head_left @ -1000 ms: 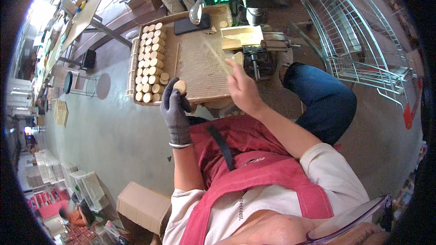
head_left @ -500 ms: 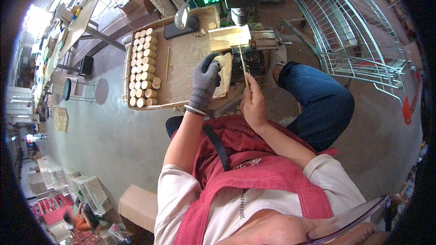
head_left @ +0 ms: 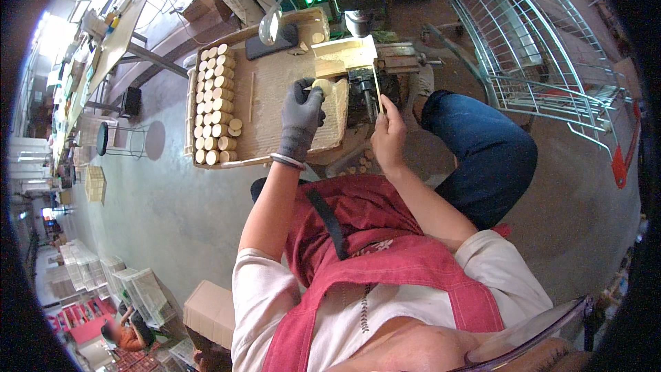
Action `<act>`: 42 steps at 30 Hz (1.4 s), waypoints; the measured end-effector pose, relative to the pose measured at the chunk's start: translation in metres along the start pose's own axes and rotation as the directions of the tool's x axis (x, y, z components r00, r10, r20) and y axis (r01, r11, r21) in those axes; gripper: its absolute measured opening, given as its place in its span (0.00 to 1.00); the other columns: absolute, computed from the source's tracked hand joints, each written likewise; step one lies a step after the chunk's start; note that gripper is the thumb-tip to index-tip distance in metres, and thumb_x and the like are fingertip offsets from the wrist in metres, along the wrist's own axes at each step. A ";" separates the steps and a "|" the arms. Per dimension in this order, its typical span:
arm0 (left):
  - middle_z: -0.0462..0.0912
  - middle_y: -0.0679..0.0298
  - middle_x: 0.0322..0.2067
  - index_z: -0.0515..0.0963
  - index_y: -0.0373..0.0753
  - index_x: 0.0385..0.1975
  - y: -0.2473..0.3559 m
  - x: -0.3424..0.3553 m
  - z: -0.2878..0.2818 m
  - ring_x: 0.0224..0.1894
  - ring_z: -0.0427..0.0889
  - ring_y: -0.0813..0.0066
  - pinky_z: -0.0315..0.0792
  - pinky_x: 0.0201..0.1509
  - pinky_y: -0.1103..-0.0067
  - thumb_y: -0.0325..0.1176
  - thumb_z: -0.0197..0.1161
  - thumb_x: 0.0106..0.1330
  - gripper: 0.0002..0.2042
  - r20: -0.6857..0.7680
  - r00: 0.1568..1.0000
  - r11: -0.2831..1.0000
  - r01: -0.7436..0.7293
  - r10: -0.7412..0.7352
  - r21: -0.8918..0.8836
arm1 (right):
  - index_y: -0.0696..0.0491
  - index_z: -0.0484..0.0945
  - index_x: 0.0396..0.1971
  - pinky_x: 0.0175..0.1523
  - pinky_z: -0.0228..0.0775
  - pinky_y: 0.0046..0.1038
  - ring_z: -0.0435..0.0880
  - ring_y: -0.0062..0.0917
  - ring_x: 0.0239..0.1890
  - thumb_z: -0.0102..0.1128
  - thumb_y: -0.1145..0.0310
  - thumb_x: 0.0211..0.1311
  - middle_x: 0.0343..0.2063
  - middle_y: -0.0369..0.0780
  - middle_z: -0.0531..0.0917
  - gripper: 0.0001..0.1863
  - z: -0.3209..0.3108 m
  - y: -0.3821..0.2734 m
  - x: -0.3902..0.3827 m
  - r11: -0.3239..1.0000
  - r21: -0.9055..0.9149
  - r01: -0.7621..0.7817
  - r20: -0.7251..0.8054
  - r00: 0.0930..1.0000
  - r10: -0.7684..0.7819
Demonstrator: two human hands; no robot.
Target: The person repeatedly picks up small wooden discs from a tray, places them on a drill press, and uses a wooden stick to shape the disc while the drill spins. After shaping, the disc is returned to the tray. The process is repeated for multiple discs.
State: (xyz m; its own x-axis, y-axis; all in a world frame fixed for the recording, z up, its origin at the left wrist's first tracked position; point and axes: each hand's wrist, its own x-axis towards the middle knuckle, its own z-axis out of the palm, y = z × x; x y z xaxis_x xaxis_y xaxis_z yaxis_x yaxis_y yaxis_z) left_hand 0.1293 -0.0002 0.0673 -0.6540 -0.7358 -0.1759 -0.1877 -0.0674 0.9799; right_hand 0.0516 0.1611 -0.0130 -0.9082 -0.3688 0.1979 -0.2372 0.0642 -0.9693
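My left hand (head_left: 303,116), in a grey knitted glove, is closed on a small round wooden piece (head_left: 321,86) between thumb and fingers. It is over the right side of a shallow cardboard tray (head_left: 275,145). My bare right hand (head_left: 390,138) grips a thin wooden stick (head_left: 378,88), whose far end reaches the right end of a pale wooden block (head_left: 344,56). That block lies under the dark machine head (head_left: 359,23), on a metal vise (head_left: 399,58). Rows of short wooden cylinders (head_left: 217,107) fill the tray's left side.
A dark phone (head_left: 272,41) and another thin stick (head_left: 252,105) lie in the tray. A lamp (head_left: 272,26) hangs over its far edge. On the right stands a wire shopping cart (head_left: 523,48). Below the tray, a container holds several wooden pieces (head_left: 361,162). Another person (head_left: 127,331) sits far lower left.
My left hand has drawn slightly left and back from the block, and the round wooden piece shows more plainly. My right hand has shifted a little right with the stick.
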 end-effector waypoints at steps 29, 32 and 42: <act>0.84 0.50 0.38 0.79 0.36 0.43 -0.032 0.098 0.075 0.43 0.82 0.51 0.75 0.48 0.67 0.31 0.66 0.56 0.15 -0.040 0.893 0.737 -0.343 0.448 0.582 | 0.52 0.67 0.65 0.15 0.53 0.14 0.61 0.09 0.12 0.42 0.71 0.76 0.23 0.31 0.69 0.20 -0.129 -0.111 0.015 0.862 0.450 -0.233 0.115 0.972 0.203; 0.84 0.51 0.37 0.78 0.38 0.42 -0.033 0.104 0.079 0.41 0.82 0.49 0.76 0.46 0.64 0.32 0.67 0.54 0.15 0.000 0.859 0.637 -0.379 0.511 0.671 | 0.55 0.68 0.63 0.15 0.52 0.15 0.60 0.10 0.12 0.44 0.70 0.75 0.20 0.30 0.68 0.20 -0.138 -0.126 0.020 0.841 0.501 -0.205 0.060 0.977 0.202; 0.84 0.54 0.36 0.78 0.41 0.42 -0.027 0.099 0.095 0.41 0.82 0.50 0.76 0.44 0.63 0.33 0.67 0.55 0.14 -0.041 0.843 0.650 -0.381 0.536 0.657 | 0.55 0.69 0.63 0.14 0.49 0.14 0.60 0.10 0.13 0.44 0.68 0.75 0.21 0.30 0.65 0.20 -0.180 -0.152 0.039 0.896 0.441 -0.041 -0.126 0.986 0.107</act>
State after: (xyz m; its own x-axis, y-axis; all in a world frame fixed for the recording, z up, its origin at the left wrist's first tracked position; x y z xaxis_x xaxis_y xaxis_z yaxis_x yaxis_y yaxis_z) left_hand 0.0002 -0.0067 0.0144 -0.6223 -0.6839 0.3807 -0.3544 0.6799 0.6420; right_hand -0.0099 0.3033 0.1682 -0.9645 -0.2403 0.1096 -0.0231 -0.3366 -0.9414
